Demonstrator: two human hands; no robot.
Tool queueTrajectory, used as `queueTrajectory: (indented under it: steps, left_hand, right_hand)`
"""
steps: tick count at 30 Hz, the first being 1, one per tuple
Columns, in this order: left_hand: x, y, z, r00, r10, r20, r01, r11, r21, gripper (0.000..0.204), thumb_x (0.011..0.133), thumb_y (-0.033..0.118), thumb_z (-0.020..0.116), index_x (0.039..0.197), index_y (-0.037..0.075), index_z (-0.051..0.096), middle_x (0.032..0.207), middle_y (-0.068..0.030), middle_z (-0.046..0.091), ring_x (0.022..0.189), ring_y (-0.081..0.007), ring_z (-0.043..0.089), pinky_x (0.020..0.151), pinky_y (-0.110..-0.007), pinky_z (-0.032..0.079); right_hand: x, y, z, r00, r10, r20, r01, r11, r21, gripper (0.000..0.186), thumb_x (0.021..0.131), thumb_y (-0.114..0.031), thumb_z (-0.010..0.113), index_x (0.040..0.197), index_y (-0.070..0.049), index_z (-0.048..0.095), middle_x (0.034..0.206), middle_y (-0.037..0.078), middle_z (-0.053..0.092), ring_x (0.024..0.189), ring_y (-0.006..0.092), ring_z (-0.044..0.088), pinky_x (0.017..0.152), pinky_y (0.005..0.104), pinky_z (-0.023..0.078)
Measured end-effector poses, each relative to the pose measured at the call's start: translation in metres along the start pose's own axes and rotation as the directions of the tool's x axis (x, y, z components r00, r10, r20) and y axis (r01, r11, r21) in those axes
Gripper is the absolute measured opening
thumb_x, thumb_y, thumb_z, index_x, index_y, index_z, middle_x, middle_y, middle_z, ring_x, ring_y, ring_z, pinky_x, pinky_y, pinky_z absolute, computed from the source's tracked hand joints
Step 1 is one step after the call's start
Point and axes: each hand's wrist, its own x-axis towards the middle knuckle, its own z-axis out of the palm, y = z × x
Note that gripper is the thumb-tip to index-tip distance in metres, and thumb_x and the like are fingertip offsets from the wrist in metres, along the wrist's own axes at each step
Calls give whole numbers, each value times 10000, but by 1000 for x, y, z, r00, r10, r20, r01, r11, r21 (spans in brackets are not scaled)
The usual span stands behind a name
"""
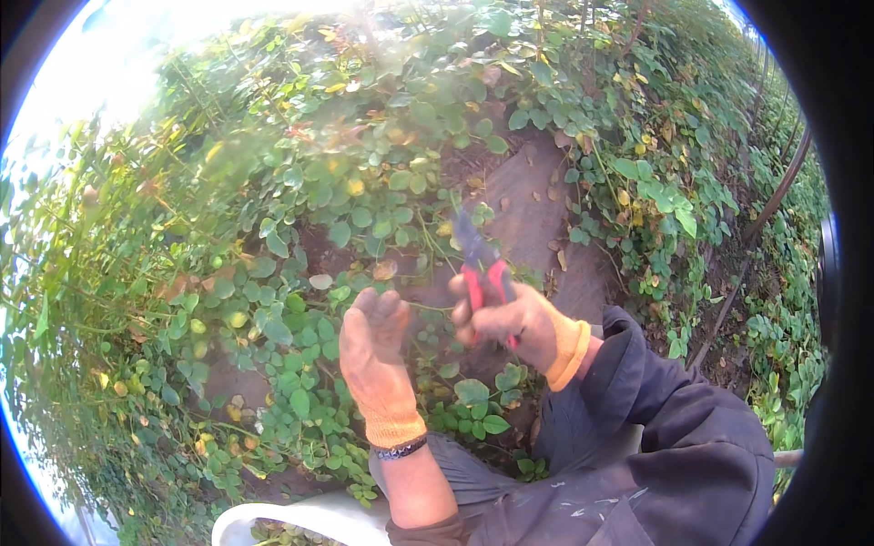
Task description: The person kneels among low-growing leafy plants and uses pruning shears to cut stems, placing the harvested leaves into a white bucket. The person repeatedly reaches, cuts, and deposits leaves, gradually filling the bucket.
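My right hand [528, 328], in an orange knit glove with a dirt-darkened palm and fingers, is wrapped round a pair of pruning shears [475, 246]. Their handles are red, and the dark blades point up and away, slightly blurred. Left of the shears, my gloved left hand [375, 355] is raised with its fingers bent together. A thin stem [430, 308] runs between the two hands at fingertip height. Whether the left fingers grip it is hidden. Leafy green bushes [309, 337] surround both hands, with some yellowed leaves.
A white container [309, 516] with leafy bits inside stands beside me at the lower left. Bare soil with fallen leaves [533, 196] runs between the bushes ahead. Dark poles or pipes [783, 187] lean at the right. Glare washes out the upper left.
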Motion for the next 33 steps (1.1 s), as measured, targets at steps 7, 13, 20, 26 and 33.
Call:
queueTrajectory:
  steps: [7,13,20,26,33]
  left_hand:
    - [-12,-10,26,943,59,328,-180,920,350,717,1088,424,666,1605,-46,505,1484,-215,665,1359,-306,655,1170,-429,500]
    - [-6,-31,42,962,-44,271,-136,781,609,773,931,374,831,1532,-26,553,1227,-142,708,1116,-230,696,986,-389,569]
    - [-9,-26,31,988,0,157,-69,897,436,635,982,258,812,1471,-63,565,1275,-157,688,1119,-216,677,1003,-356,568]
    - [7,-6,21,991,126,-46,-130,988,-86,546,1093,248,656,1534,-43,517,1384,-213,680,1237,-319,705,1117,-481,552]
    - [21,-16,31,999,42,-9,-43,985,-167,549,1093,246,639,1540,-48,514,1342,-191,700,1199,-316,706,1092,-490,547]
  right_hand:
    - [6,8,1,965,-200,-171,171,970,-174,577,1025,-162,720,1538,44,555,1239,89,718,1096,162,675,1008,357,543]
    - [16,47,0,915,-402,-3,222,511,-830,618,979,-224,791,1507,-1,561,1153,135,735,1056,217,700,942,369,563]
    - [13,34,16,941,-291,174,314,550,-774,753,941,-234,842,1582,-8,519,1397,186,716,1286,291,707,1066,382,547]
    - [-18,-30,-63,978,-199,-58,135,823,-551,575,1050,-352,750,1454,51,678,1233,146,800,1128,242,763,1060,395,587]
    - [-74,-43,-216,120,-808,-576,-805,261,-533,838,917,-435,873,1531,57,585,1443,309,693,1336,443,677,1140,476,527]
